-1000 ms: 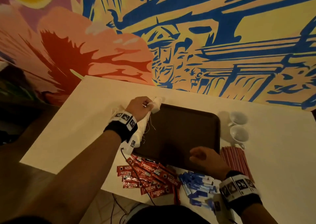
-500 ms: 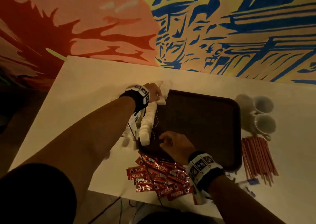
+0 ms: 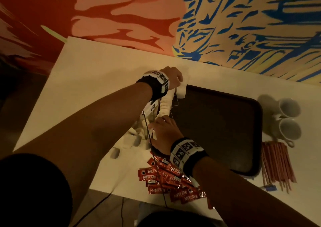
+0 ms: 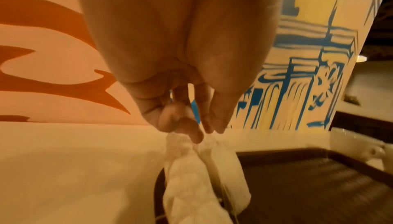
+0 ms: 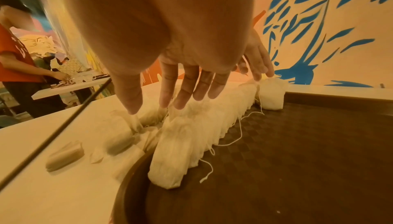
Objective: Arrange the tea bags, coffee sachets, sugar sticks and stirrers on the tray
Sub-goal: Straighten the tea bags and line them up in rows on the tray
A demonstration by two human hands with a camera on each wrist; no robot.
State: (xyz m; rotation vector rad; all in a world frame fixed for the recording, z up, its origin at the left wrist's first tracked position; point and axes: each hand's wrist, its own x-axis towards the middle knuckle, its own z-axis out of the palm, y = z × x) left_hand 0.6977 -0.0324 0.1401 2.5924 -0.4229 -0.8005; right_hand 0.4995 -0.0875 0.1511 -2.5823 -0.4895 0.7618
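The white table (image 3: 97, 74) runs bare from its left edge up to the muralled wall (image 3: 121, 18), well apart from everything else. Loose tea bags (image 5: 63, 153) lie on the table just outside the left rim of the brown tray (image 3: 225, 131). A row of tea bags (image 5: 197, 126) stands packed along the inside of that rim, strings trailing onto the tray floor, and the rest of the floor is open as far as the right rim.

The left hand (image 3: 171, 76) is at the far end of the row, near the tray's far left corner; its thumb and fingertips pinch the top of a tea bag (image 4: 223, 160) there. The right hand (image 3: 165, 131) is at the near end, fingers straight and spread downward, their tips touching the tops of the bags; it holds nothing.

Red coffee sachets (image 3: 166, 180) lie in a heap at the table's near edge, just below the tray's near left corner. Right of the tray, two white cups (image 3: 289, 119) stand close to its rim, and a bundle of red stirrers (image 3: 278, 164) lies beside it. A bit of blue packet (image 3: 270, 188) shows by the stirrers' near end.
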